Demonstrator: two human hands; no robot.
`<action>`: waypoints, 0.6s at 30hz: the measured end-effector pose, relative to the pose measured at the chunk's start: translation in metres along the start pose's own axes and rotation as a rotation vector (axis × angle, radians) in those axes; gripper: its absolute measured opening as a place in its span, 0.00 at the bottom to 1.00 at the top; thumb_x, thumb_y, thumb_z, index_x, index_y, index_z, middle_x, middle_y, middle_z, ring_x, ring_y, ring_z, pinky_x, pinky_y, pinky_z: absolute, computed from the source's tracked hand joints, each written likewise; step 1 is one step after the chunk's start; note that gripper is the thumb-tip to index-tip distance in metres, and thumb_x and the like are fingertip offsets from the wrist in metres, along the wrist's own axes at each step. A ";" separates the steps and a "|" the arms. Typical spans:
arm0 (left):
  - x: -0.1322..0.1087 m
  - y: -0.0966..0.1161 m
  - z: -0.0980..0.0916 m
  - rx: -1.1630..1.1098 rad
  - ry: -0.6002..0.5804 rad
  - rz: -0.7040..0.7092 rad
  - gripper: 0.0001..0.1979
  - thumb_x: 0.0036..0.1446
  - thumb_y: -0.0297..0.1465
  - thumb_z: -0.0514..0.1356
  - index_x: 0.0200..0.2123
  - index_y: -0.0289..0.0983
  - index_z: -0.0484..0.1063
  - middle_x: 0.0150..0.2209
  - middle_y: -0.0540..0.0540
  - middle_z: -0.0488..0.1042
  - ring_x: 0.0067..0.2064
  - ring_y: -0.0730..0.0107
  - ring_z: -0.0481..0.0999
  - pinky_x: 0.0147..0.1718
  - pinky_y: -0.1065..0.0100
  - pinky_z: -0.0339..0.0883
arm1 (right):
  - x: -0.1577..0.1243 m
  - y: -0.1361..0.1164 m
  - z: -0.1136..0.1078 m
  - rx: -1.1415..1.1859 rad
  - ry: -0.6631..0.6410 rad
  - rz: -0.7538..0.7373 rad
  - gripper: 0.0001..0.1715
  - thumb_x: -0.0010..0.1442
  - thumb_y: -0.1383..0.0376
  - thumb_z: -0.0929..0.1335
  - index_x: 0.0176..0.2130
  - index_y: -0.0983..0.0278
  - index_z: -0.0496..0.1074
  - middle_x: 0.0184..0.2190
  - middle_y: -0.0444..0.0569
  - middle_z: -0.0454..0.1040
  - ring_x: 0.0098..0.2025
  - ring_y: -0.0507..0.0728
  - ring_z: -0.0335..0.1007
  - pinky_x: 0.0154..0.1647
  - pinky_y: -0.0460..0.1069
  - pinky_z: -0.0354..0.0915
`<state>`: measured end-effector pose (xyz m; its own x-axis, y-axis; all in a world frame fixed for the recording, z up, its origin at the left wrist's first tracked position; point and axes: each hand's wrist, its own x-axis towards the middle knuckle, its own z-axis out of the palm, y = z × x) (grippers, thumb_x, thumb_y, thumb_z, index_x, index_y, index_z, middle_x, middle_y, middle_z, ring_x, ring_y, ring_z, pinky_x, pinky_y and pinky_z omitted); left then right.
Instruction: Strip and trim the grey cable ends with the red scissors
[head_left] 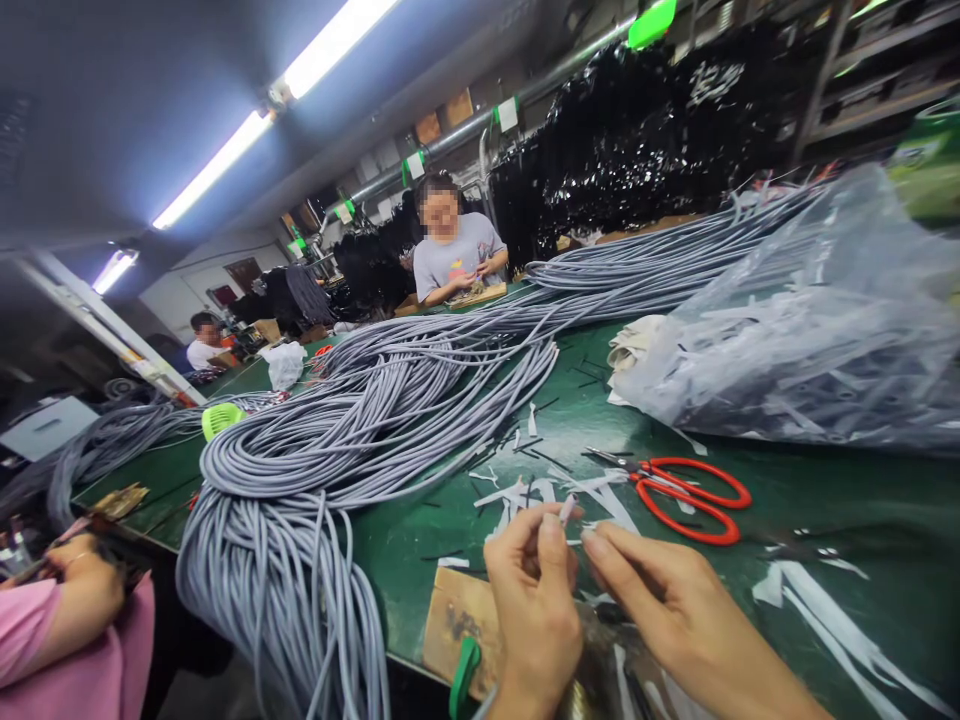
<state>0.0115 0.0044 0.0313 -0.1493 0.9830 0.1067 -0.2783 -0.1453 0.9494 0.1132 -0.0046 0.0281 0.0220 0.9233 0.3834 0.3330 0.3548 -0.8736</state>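
Observation:
My left hand (534, 600) is closed in a pinch, with a small pale strip end (568, 508) showing at the fingertips. Close beside it, my right hand (675, 605) has thumb and forefinger pressed together; whatever is between them is too small to make out. Beneath and beyond both hands lie white strip scraps (525, 492) and short dark bits. Scissors with red handles (694, 495) rest to the right of the fingers. A wooden block (459, 618) with a green clip (465, 672) sits at the table edge, partly hidden by my left hand.
Grey cable bundles (360, 410) stretch across the green table (817, 480) and hang over its front edge. A clear plastic bag (795, 350) of white pieces stands right. Long white strips (832, 625) lie near it. One co-worker (457, 255) sits opposite; a pink sleeve (30, 625) shows left.

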 end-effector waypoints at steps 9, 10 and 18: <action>0.000 -0.001 -0.003 0.319 -0.192 0.145 0.23 0.60 0.47 0.59 0.38 0.32 0.82 0.34 0.39 0.82 0.35 0.62 0.80 0.35 0.70 0.73 | -0.001 -0.001 0.007 0.120 0.115 0.080 0.35 0.60 0.37 0.57 0.18 0.60 0.55 0.15 0.38 0.52 0.16 0.49 0.47 0.13 0.45 0.50; 0.001 0.000 -0.002 0.360 -0.221 0.172 0.22 0.62 0.44 0.57 0.38 0.33 0.82 0.34 0.39 0.83 0.35 0.61 0.81 0.35 0.69 0.74 | -0.001 0.000 0.006 0.113 0.130 0.082 0.34 0.60 0.38 0.58 0.18 0.60 0.56 0.15 0.39 0.52 0.16 0.49 0.47 0.13 0.45 0.51; 0.000 0.000 -0.012 0.592 -0.257 0.281 0.18 0.63 0.36 0.55 0.35 0.34 0.83 0.31 0.40 0.82 0.32 0.59 0.80 0.32 0.68 0.73 | 0.004 0.034 -0.065 -0.150 0.177 -0.097 0.25 0.60 0.45 0.64 0.28 0.61 0.74 0.16 0.42 0.64 0.19 0.53 0.61 0.19 0.45 0.59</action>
<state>0.0003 0.0034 0.0274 0.1099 0.9231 0.3685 0.3124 -0.3841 0.8689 0.1859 0.0019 0.0198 0.1439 0.8411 0.5214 0.4779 0.4023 -0.7809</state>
